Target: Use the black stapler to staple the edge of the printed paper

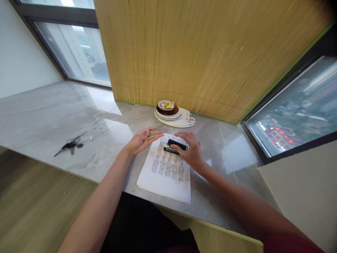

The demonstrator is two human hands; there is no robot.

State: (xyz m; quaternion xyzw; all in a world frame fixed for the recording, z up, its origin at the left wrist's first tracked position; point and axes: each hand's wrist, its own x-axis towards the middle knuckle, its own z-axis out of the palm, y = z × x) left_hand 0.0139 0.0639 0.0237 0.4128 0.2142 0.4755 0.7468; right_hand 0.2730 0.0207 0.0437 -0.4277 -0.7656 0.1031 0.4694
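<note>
A black stapler (178, 144) with a silver strip between its two arms lies over the upper part of a printed sheet of paper (163, 182). My right hand (191, 149) grips it from the right, the thumb on the near side and the fingers on the far side. Its jaws point left. My left hand (143, 140) is turned palm up with the fingers stretched out, the fingertips close to the paper's top left corner. A small dark spot shows by its fingers, too small to make out.
Stacked plates (173, 121), with a small patterned dish (165, 105) on top, stand against the bamboo blind (168, 52). A bunch of keys (71, 144) lies left on the grey marble sill (39, 119). Windows flank both sides, and the sill's front edge runs near my lap.
</note>
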